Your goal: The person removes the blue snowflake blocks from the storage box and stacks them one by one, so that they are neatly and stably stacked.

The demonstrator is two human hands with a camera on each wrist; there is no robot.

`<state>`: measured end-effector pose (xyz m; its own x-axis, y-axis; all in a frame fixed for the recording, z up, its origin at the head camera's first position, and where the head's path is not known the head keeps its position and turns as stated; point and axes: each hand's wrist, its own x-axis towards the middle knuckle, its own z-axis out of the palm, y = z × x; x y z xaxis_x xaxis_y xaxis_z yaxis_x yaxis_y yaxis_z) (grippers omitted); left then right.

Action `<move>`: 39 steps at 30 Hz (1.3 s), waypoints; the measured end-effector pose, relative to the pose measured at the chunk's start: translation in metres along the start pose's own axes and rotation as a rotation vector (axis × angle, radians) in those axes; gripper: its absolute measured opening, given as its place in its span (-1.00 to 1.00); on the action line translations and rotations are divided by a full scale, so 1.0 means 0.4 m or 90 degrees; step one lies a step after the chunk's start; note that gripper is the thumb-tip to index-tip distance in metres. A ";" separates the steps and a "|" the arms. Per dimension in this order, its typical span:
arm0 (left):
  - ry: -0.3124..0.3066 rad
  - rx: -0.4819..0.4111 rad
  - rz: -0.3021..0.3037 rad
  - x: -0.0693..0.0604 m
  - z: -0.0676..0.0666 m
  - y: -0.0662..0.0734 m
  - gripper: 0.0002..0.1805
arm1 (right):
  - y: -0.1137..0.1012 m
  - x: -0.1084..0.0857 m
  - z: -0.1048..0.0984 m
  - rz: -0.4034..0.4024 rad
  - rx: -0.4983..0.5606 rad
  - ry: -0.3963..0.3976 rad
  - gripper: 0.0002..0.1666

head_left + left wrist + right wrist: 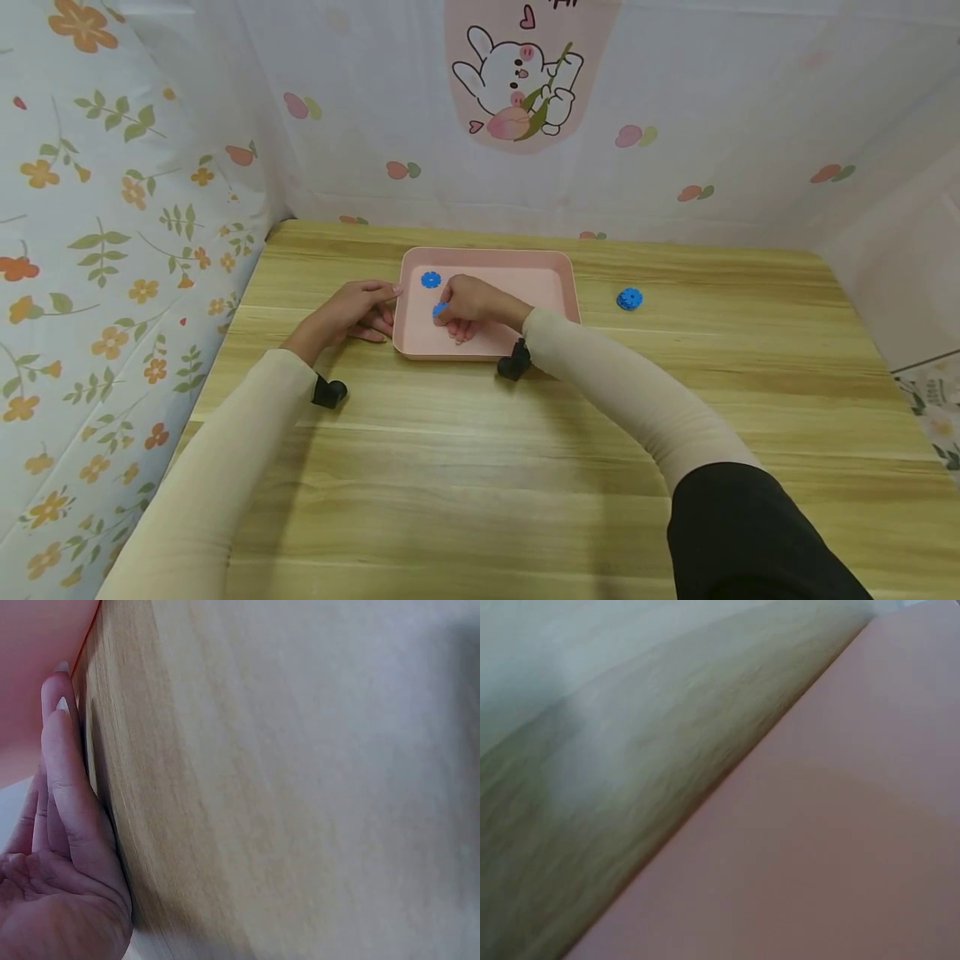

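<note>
A pink tray (517,350) lies on the wooden table in the head view. My left hand (348,312) rests against its left side, thumb at the rim; in the left wrist view the fingers (64,761) of that hand extend along the tray wall. Over the tray's left half, my right hand (472,307) pinches a blue notched disc (439,309) at the tray floor, partly hidden by the fingertips. Another blue notched disc (431,280) lies flat in the tray, behind the pinched one. The right wrist view shows only the tray and table, no fingers.
To the right of the tray, a small pile of blue notched discs (630,298) sits on the wooden table (420,467). A printed white cloth (360,108) hangs along the table's back edge, and a flowered cloth (135,250) along its left.
</note>
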<state>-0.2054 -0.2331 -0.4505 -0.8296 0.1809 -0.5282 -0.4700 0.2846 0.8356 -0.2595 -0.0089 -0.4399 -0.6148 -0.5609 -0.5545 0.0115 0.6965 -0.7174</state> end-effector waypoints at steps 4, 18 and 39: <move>0.000 -0.001 -0.003 0.001 -0.001 0.000 -0.41 | 0.014 -0.004 -0.008 0.003 -0.010 0.021 -0.67; -0.002 0.006 0.000 -0.004 0.003 0.000 -0.43 | 0.036 -0.042 -0.032 -0.054 0.043 0.003 -0.82; -0.011 0.008 -0.005 -0.021 0.006 0.022 -0.46 | 0.115 -0.185 -0.157 -0.064 0.125 0.086 -0.63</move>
<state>-0.2019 -0.2299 -0.4390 -0.8208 0.1942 -0.5371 -0.4723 0.2981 0.8295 -0.2628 0.0927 -0.4053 -0.7207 -0.5489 -0.4234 0.0894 0.5321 -0.8420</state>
